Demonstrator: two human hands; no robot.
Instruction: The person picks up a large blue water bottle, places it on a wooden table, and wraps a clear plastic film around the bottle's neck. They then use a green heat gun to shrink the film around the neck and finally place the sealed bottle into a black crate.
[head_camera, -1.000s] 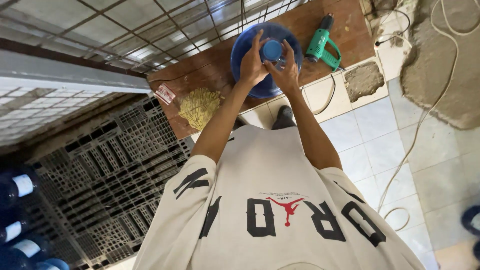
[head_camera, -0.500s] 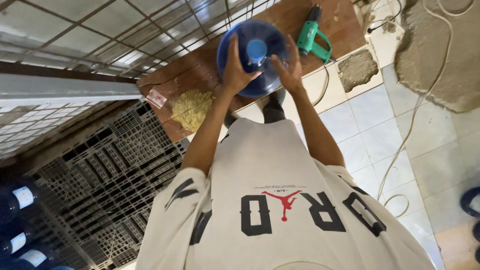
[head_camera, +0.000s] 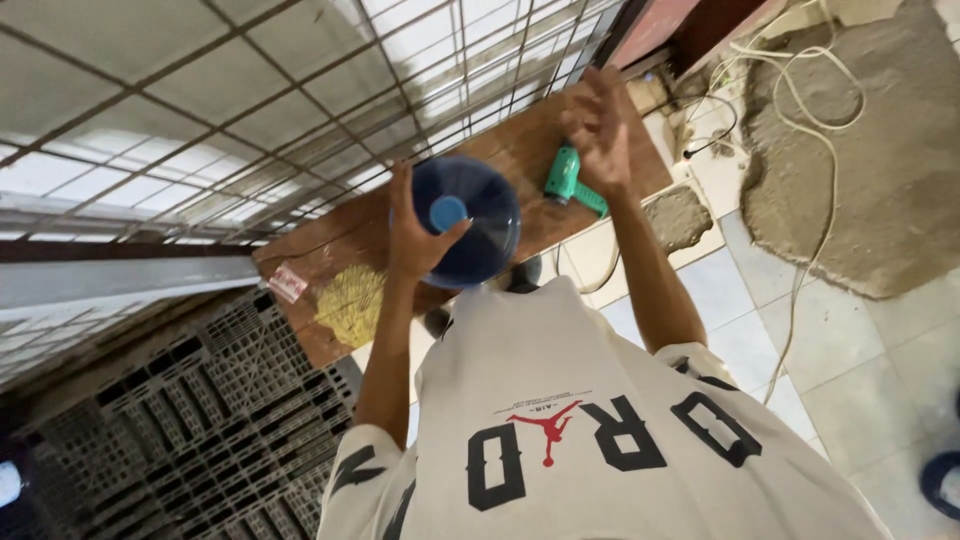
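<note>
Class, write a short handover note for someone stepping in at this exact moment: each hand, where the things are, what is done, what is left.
Left hand: gripping the neck of the blue water jug, thumb by its blue cap, which is on.
Right hand: lifted off the jug, raised above the green power tool, holding nothing visible.
Jug stands over the wooden board.
Done: jug held one-handed. Left: jug not set down.

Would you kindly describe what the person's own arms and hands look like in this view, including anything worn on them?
Both arms are bare from the upper arm down. The left hand and right hand wear no gloves, and no watch, ring or bracelet can be made out. The short sleeves belong to a loose white T-shirt with large black block letters and a small red figure printed on the chest. The fingers are bare.
</note>
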